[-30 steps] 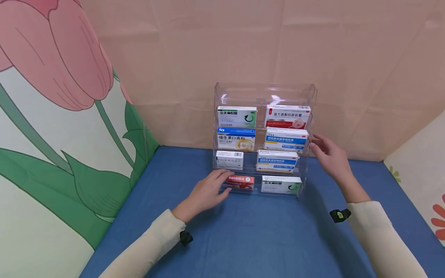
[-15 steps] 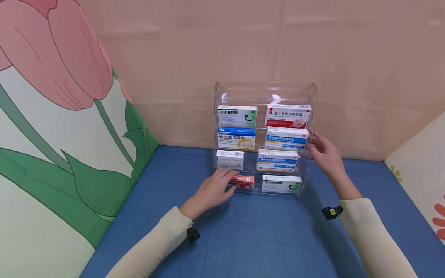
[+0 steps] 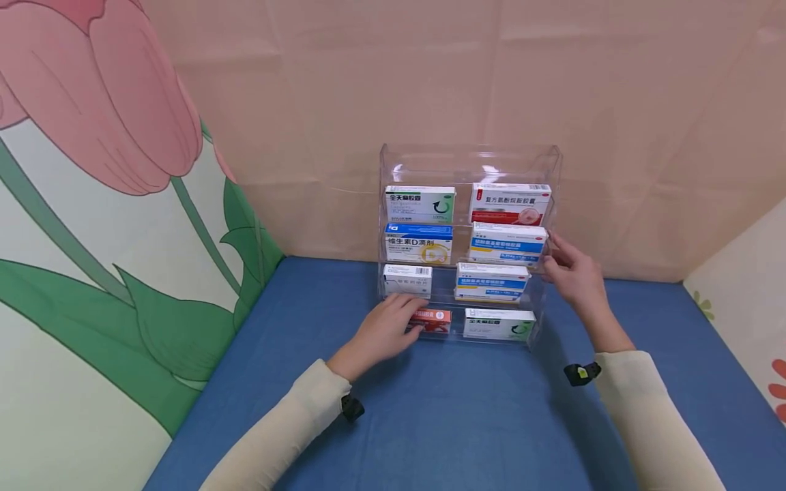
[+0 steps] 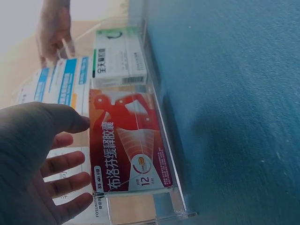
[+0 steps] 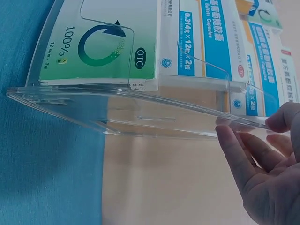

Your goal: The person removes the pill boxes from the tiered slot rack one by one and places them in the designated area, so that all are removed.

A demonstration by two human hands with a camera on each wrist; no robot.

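A clear tiered display rack [image 3: 469, 164] holds medicine boxes in two columns. In the bottom tier, a red medicine box [image 3: 434, 320] sits at left beside a white-and-green medicine box [image 3: 499, 324]. My left hand [image 3: 382, 329] reaches over the red box's left part, hiding it in the head view. The left wrist view has the thumb at the red box's upper edge and the fingers spread, gripping nothing. At the rack's right side, my right hand [image 3: 577, 276] pinches the clear side panel [image 5: 187, 104] between thumb and fingers; some fingertips lie behind it.
Higher tiers hold a small white box [image 3: 408, 280], a blue-and-yellow vitamin D box [image 3: 419, 244], a red-and-white box [image 3: 511, 203] and blue-striped boxes [image 3: 491, 282]. The rack stands on a blue cloth [image 3: 454, 416] before a tan backdrop [image 3: 344, 102].
My left hand has shifted right, further across the red box. My right hand has moved slightly left, in against the rack's side. The boxes keep their places.
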